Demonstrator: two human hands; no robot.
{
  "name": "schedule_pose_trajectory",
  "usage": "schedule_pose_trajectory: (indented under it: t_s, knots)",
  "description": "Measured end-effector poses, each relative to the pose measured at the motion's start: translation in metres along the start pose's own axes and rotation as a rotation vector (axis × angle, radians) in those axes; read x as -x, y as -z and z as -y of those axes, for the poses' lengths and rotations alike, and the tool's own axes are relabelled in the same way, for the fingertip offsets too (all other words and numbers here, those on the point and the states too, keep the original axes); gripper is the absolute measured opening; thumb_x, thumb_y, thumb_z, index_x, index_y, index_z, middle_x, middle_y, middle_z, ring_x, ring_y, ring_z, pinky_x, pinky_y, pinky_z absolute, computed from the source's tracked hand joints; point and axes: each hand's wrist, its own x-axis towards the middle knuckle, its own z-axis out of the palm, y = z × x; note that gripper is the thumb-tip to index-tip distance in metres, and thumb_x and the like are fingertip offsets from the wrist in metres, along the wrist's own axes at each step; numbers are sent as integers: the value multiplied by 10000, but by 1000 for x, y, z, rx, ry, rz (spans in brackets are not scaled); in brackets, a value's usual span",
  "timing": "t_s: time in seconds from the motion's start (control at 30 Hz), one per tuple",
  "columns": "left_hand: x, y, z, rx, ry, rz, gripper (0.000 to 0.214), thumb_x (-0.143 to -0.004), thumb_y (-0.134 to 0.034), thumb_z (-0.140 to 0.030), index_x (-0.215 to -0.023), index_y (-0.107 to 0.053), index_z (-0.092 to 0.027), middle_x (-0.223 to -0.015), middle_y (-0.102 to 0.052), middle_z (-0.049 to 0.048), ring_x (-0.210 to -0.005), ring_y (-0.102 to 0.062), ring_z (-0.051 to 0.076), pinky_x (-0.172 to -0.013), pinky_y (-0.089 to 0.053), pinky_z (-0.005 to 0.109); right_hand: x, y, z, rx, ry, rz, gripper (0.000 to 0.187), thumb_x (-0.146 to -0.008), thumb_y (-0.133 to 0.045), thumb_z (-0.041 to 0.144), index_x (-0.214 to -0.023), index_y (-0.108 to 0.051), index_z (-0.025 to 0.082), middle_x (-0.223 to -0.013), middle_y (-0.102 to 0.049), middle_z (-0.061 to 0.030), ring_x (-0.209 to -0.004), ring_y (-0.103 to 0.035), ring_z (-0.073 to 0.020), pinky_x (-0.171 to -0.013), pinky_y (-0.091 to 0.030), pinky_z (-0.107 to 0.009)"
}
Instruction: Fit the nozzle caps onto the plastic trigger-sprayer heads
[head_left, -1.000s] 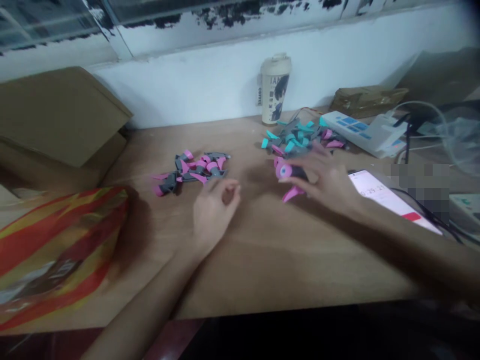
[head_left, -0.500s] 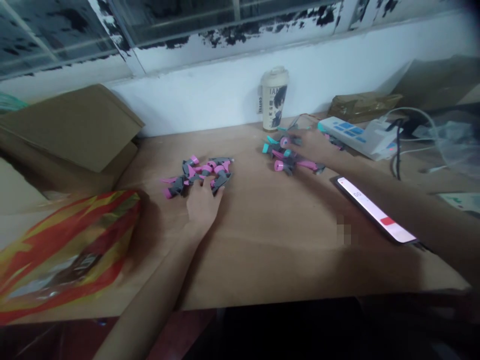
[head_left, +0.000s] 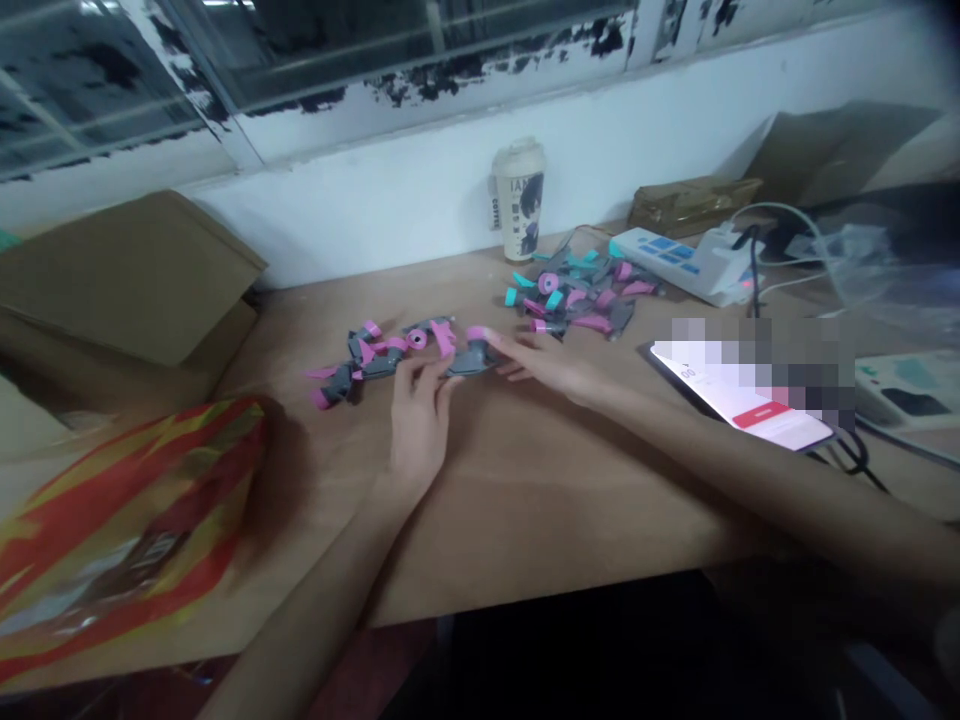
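A grey trigger spray head with a pink collar [head_left: 472, 358] is between my two hands, just above the table. My left hand [head_left: 420, 420] has its thumb and fingers closed at the grey body's left end. From the right, my right hand [head_left: 551, 365] meets its collar and right end, with the fingertips partly hidden. Beside my left hand lies a small group of grey and pink spray heads [head_left: 341, 385]. Behind my right hand is a larger pile of spray heads [head_left: 592, 300] with pink and teal parts.
A lidded paper cup [head_left: 517, 205] stands by the wall. To the right are a power strip [head_left: 675, 262] with cables and a lit phone [head_left: 720, 385]. Cardboard [head_left: 127, 280] and a red-yellow plastic bag [head_left: 150, 510] occupy the left side.
My right hand has come back from the right-hand pile to meet the left. A spray head is now held between them, right of the left group. The view has shifted slightly.
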Motion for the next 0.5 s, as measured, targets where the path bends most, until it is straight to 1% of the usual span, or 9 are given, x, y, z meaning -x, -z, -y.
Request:
schedule_pose_trajectory:
  t_s: [0.07,0.13,0.2,0.27,0.3,0.37,0.43,0.47,0.5]
  knots:
    - [5,0,-12,15,-112,-22,241,-886,-515,-181,-1115,-586,-173,-1046,-525,86,-942,-585,180,-805,-531,330,0,-2,2,-40,6,0,604,-793,-412,689,-953,-641,154,-964,-685,-116,-789,-662,-170,-655,-542,-275]
    - [11,-2,-24,33,-236,-19,228,-874,-539,-171,-1096,-593,-172,-1048,-533,83,-930,-587,165,-830,-523,323,4,0,4,-60,41,-10,562,-803,-417,671,-960,-642,180,-978,-682,-81,-855,-648,-169,-716,-529,-282]
    - [18,-5,-35,69,-336,32,223,-869,-551,-172,-1088,-592,-183,-1038,-550,73,-894,-602,148,-816,-530,304,12,2,4,-19,77,-35,501,-800,-458,641,-934,-650,199,-934,-685,-46,-867,-633,-172,-752,-506,-295]
    - [24,-5,-45,129,-433,122,240,-870,-551,-179,-1108,-578,-199,-1013,-586,60,-902,-619,146,-827,-536,297,21,5,2,54,97,-58,466,-784,-503,619,-890,-658,192,-873,-687,-33,-839,-629,-176,-755,-489,-306]
    - [27,-4,-49,161,-480,153,253,-865,-562,-198,-1118,-570,-201,-1010,-608,59,-931,-623,155,-852,-532,305,26,7,1,77,107,-41,453,-776,-524,607,-876,-660,187,-853,-688,-31,-827,-630,-177,-751,-485,-308]
    - [32,1,-54,220,-559,166,284,-838,-601,-251,-1115,-562,-197,-998,-650,59,-958,-631,173,-873,-527,316,35,13,-1,78,141,35,417,-772,-555,573,-878,-662,184,-859,-693,-28,-829,-634,-178,-751,-484,-307]
    - [36,8,-56,283,-586,150,278,-814,-622,-262,-1078,-564,-196,-890,-679,36,-842,-656,156,-780,-545,277,44,20,-1,86,189,111,367,-771,-584,528,-916,-663,200,-916,-696,-21,-878,-633,-180,-791,-480,-316]
    - [37,11,-55,324,-562,137,243,-815,-613,-244,-1049,-567,-199,-794,-672,9,-733,-651,132,-702,-542,247,48,24,0,115,212,117,349,-762,-606,510,-933,-665,212,-939,-696,-17,-916,-627,-188,-817,-474,-328]
    - [38,14,-54,369,-497,117,199,-824,-592,-223,-1020,-569,-200,-710,-649,-14,-638,-628,110,-639,-525,227,53,27,1,153,232,106,341,-749,-628,494,-953,-666,223,-958,-696,-15,-957,-616,-198,-840,-468,-342]
